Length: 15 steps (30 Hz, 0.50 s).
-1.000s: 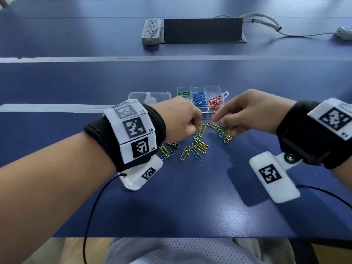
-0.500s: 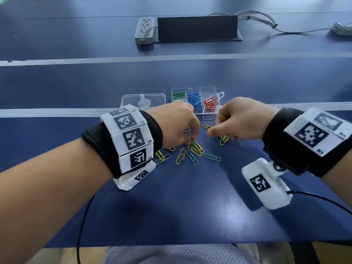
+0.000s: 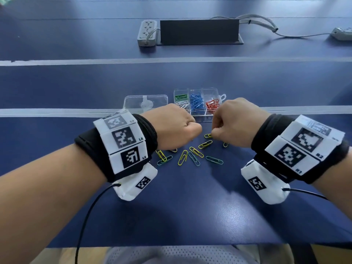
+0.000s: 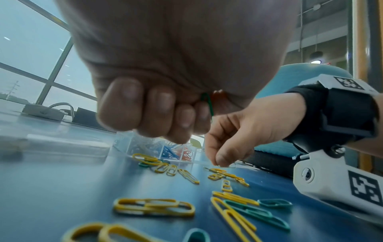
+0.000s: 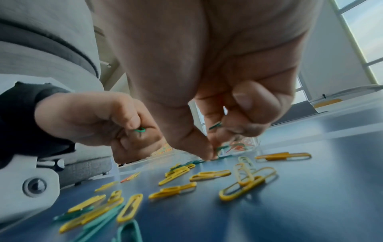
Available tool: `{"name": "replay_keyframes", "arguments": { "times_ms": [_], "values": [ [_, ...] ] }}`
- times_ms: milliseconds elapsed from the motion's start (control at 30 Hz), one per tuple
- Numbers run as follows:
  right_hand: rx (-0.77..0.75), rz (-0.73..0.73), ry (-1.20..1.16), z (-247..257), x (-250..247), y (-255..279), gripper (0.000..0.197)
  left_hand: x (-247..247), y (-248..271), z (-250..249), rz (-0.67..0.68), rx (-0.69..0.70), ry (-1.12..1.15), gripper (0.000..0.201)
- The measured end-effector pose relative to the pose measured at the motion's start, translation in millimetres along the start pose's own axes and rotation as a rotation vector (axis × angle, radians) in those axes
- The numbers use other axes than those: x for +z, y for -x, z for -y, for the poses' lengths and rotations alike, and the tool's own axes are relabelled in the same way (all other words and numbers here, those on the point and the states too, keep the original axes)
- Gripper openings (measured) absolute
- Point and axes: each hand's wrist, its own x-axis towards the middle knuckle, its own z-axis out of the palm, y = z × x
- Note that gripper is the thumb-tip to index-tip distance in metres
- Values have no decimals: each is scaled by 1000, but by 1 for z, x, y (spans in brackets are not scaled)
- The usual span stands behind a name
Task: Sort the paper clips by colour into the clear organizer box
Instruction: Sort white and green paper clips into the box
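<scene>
The clips (image 3: 192, 155) lie loose on the blue table (image 3: 190, 206), yellow ones and teal ones mixed, in a small scatter right in front of the box (image 3: 198, 103). The box is clear and sits just past the scatter, with its lid (image 3: 145, 101) open and lying flat to its left. Inside, green clips are in the far left part, white ones in the near left part, blue ones in the middle, and red ones on the right.

Both hands are low over the scatter, close together but not touching. The left hand (image 3: 174, 126) is curled into a fist, and a green clip (image 4: 207, 104) sticks out between its thumb and bent fingers. The right hand (image 3: 236, 124) reaches down with its thumb and a fingertip pinched together on a teal clip (image 5: 219, 149) at the table; another green one (image 5: 215, 125) is tucked higher up in its curled fingers.

Each wrist wears a black band (image 3: 146, 134) with white blocks (image 3: 122, 141) that have black square marks on them. Thin black wires (image 3: 85, 216) hang from them.

Farther back on the table there is a grey power strip (image 3: 147, 33) beside a flat black box (image 3: 199, 32), with grey cables (image 3: 266, 23) running off to the right.
</scene>
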Motion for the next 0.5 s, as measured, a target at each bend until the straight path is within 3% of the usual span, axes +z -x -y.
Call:
{"name": "replay_keyframes", "arguments": {
  "times_ms": [133, 233, 300, 400, 500],
  "values": [
    [52, 52, -141, -2, -4, 4, 21, 1, 1, 3, 25, 14, -68, 37],
    [12, 108, -200, -4, -3, 11, 13, 4, 2, 8, 83, 47, -111, 35],
    [-35, 130, -157, -6, -1, 15, 20, 5, 4, 11, 91, 53, -86, 22],
    [-99, 164, -51, -5, 1, 23, 32, 5, 8, 15, 81, 73, -34, 26],
    [-166, 158, 14, 3, 5, 31, 20, 3, 11, 17, 60, 66, -11, 26]
  ]
}}
